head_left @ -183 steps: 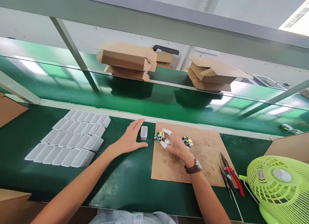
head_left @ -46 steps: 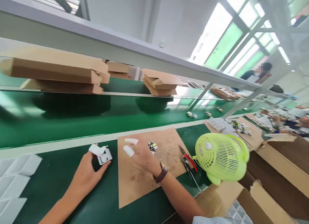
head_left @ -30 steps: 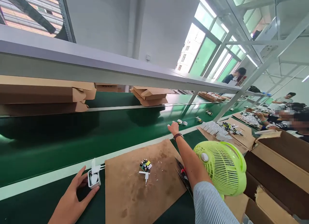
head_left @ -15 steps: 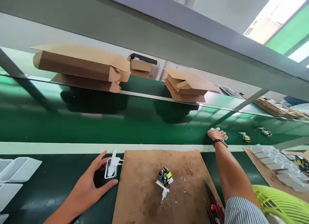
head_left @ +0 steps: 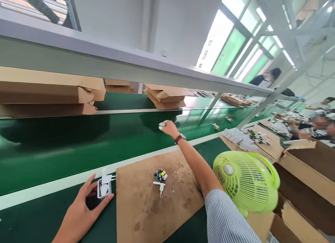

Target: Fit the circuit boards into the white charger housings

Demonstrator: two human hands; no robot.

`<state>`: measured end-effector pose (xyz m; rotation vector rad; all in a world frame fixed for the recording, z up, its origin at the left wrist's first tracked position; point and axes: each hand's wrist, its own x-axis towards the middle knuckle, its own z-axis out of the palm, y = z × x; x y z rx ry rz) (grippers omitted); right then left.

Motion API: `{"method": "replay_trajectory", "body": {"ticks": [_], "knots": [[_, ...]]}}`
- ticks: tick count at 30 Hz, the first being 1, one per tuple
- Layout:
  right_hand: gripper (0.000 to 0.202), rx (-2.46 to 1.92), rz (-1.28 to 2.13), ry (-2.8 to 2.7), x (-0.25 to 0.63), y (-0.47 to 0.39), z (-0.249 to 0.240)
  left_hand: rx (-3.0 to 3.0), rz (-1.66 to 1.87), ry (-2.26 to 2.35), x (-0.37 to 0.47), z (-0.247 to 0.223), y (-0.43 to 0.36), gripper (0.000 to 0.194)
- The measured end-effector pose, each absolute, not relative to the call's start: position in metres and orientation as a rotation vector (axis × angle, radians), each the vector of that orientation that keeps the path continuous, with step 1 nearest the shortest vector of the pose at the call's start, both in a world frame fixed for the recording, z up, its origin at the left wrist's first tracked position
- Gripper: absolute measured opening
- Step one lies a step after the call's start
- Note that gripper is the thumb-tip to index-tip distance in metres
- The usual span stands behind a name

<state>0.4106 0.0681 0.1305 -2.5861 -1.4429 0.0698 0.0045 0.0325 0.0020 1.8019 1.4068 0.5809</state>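
A small white case (head_left: 104,196) is being gripped between the thumb and fingers of the left hand (head_left: 82,207) just off the left edge of the cardboard sheet (head_left: 143,211), with a white plug piece (head_left: 105,179) poking out of its open top. On that sheet, a circuit board (head_left: 160,175) is lying near a second plug piece (head_left: 160,188). Past its far edge the right hand (head_left: 170,128) is hovering over the green belt (head_left: 125,138), fingers curling in, though I cannot tell whether they are holding anything.
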Motion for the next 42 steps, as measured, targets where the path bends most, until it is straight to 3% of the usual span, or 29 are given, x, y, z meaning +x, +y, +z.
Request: {"method": "replay_trajectory", "body": {"ticks": [4, 11, 16, 19, 23, 26, 29, 31, 37, 42], "knots": [[0.036, -2.259, 0.264, -1.838, 0.335, 0.042, 0.132, 1.805, 0.663, 1.337, 0.006, 0.006, 0.032, 0.102], [0.017, -1.834, 0.543, -2.340, 0.261, -0.030, 0.110, 1.832, 0.787, 1.191, 0.004, 0.007, 0.023, 0.085], [0.036, -1.812, 0.500, -2.381, 0.261, -0.051, 0.106, 1.836, 0.836, 1.152, 0.003, 0.011, 0.016, 0.087], [0.038, -1.971, 0.383, -2.215, 0.277, -0.062, 0.114, 1.918, 0.960, 1.138, -0.005, 0.036, 0.006, 0.075], [0.025, -2.200, 0.298, -2.054, 0.293, -0.082, 0.114, 2.022, 1.226, 1.292, -0.045, 0.102, -0.008, 0.062], [0.024, -2.039, 0.280, -2.124, 0.296, -0.093, 0.099, 2.032, 1.441, 1.553, -0.090, 0.149, -0.009, 0.054], [0.030, -1.744, 0.238, -2.215, 0.299, -0.091, 0.074, 2.068, 1.601, 1.765, -0.134, 0.164, 0.000, 0.044], [0.034, -1.632, 0.208, -2.276, 0.299, -0.083, 0.057, 2.186, 1.519, 1.871, -0.159, 0.155, 0.007, 0.036], [0.040, -1.538, 0.111, -2.459, 0.284, -0.055, 0.038, 2.429, 0.697, 2.038, -0.172, 0.104, 0.019, 0.016], [0.032, -1.525, 0.155, -2.397, 0.268, -0.064, 0.060, 2.485, 0.624, 1.979, -0.162, 0.107, 0.023, 0.016]]}}
